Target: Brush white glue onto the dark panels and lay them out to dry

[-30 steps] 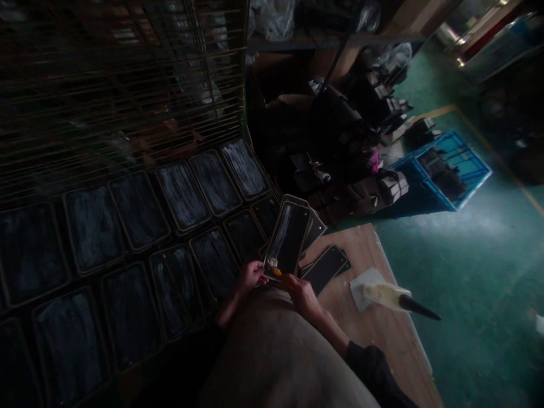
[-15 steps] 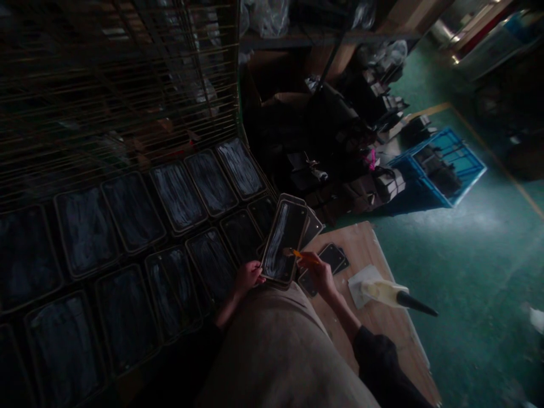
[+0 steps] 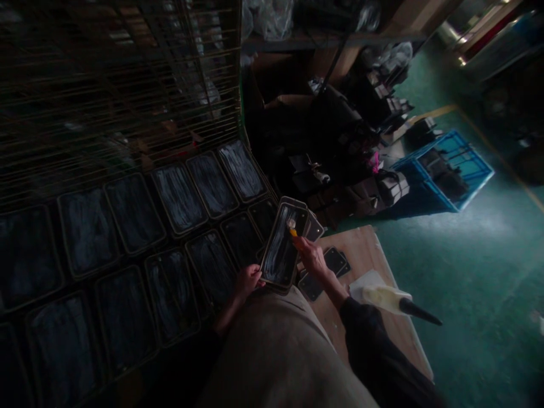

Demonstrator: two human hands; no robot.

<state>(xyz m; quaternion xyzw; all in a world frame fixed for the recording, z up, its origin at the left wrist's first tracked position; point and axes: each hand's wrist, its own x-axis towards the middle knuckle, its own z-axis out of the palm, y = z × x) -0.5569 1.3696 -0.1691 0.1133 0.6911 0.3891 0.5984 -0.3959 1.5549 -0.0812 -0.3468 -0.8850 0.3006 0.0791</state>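
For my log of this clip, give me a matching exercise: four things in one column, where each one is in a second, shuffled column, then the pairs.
1 brush
2 blue crate
3 pale bottle
4 black panel

A on the green floor
B lying on the wooden table
C in the right hand
D in the left hand

Pairs: 1-C, 2-A, 3-B, 4-D.
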